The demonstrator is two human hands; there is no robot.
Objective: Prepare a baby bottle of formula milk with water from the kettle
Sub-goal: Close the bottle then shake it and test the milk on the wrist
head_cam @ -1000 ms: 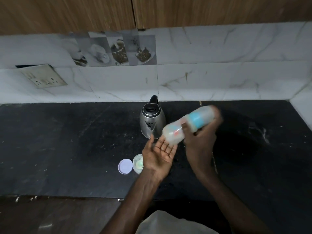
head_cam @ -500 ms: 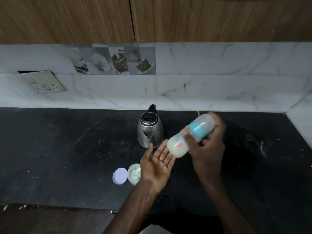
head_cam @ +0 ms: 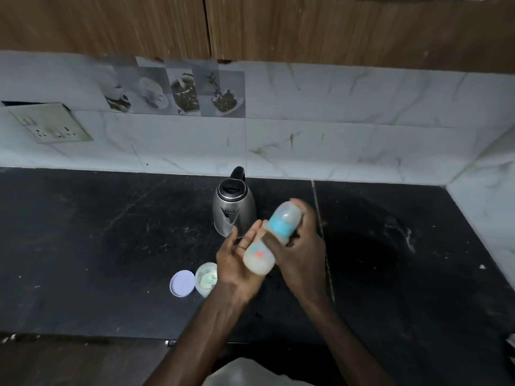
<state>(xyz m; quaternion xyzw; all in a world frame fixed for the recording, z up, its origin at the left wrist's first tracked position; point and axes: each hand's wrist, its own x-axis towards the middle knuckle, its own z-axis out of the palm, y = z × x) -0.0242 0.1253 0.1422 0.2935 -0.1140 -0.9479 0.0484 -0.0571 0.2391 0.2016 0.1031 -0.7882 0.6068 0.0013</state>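
Observation:
My right hand (head_cam: 302,246) grips a baby bottle (head_cam: 260,259) with a blue collar and clear cap, tilted with its milky base toward me and its cap pointing up and away. The bottle's base rests against the open palm of my left hand (head_cam: 237,263), whose fingers are spread. A steel kettle (head_cam: 233,211) with a black handle stands upright on the black counter (head_cam: 83,246) just behind my hands, lid closed.
A small open formula tub (head_cam: 206,278) and its pale lilac lid (head_cam: 182,283) lie on the counter left of my left wrist. The white marble backsplash runs behind and at the right. A socket plate (head_cam: 53,126) is on the wall at left.
The bottle's base has swung down from above my fingertips into my left palm, and it now tilts more steeply. The camera view has shifted slightly.

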